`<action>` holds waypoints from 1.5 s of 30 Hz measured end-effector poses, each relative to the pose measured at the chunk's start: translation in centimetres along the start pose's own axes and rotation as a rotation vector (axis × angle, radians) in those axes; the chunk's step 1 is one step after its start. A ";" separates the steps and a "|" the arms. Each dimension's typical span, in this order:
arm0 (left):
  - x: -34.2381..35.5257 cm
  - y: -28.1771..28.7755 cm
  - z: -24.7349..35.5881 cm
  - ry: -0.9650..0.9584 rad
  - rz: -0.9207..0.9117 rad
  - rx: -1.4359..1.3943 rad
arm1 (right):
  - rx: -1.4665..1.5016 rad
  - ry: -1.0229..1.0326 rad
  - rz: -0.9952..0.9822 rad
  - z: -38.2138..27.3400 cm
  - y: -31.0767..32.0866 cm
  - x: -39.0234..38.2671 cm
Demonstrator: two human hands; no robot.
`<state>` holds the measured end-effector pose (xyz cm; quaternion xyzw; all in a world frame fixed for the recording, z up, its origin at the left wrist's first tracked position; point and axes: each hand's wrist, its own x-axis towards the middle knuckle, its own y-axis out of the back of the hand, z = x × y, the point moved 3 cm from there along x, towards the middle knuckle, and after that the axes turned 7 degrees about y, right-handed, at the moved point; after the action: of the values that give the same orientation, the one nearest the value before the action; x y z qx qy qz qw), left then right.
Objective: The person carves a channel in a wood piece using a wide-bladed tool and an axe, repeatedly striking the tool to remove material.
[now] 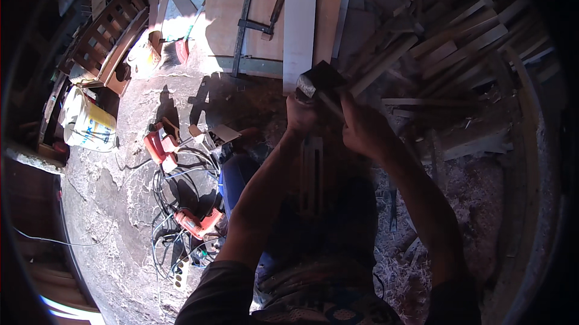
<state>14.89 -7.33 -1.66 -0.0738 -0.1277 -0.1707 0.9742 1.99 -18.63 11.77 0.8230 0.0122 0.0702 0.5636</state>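
My right hand [366, 129] is closed round the handle of a mallet [329, 78] with a dark, blocky head and a pale worn face. That head is right above my left hand [299, 119], which is closed like a fist; whatever it grips is hidden under the mallet. Just beyond, a long pale board [300, 29] lies on the bench, its near end close to my left hand. Below my hands, in deep shadow, is a light wooden piece [312, 174] with long slots, over my lap.
A bar clamp [256, 25] lies on the wooden bench [223, 11]. Offcuts [464, 41] are heaped at the right. Left of me, a red drill [198, 224], another red power tool [160, 146] and tangled cables lie on the floor. A bucket [89, 121] stands farther left.
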 end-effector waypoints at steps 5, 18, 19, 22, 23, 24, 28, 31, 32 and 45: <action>-0.9 0.5 0.4 0.041 0.099 -0.004 | 0.260 0.159 0.169 -2.3 6.2 -1.9; -3.3 1.3 0.6 0.098 0.079 -0.023 | 0.153 0.009 0.062 1.2 -0.6 -0.9; -4.5 1.3 0.9 0.094 0.061 0.009 | 0.219 -0.066 0.057 1.3 -1.5 -3.0; -3.1 1.5 2.4 0.134 0.040 0.012 | 0.343 -0.167 0.114 2.0 -2.7 -6.4; -0.4 2.3 2.0 0.217 0.050 -0.035 | 0.362 -0.136 0.164 2.6 -3.8 -7.0; 0.4 2.9 1.2 0.315 0.058 -0.082 | 0.386 -0.116 0.204 3.1 -5.3 -8.3; -3.2 0.2 6.2 -0.318 -0.041 0.325 | 0.538 -0.301 0.125 6.1 -8.9 -14.1; -2.5 2.4 13.8 -0.250 0.080 0.377 | 0.538 -0.383 -0.001 5.9 -11.2 -18.3; -1.9 3.5 15.9 -0.143 0.135 0.340 | 0.500 -0.385 -0.028 6.2 -12.2 -18.5; -5.7 1.5 4.7 0.017 -0.144 0.042 | 0.616 -0.461 0.056 4.4 -14.9 -21.9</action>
<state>9.14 -3.30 1.11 -0.0425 -0.1281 -0.2381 0.9618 -18.19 -19.43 -5.87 0.9479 -0.1169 -0.1083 0.2759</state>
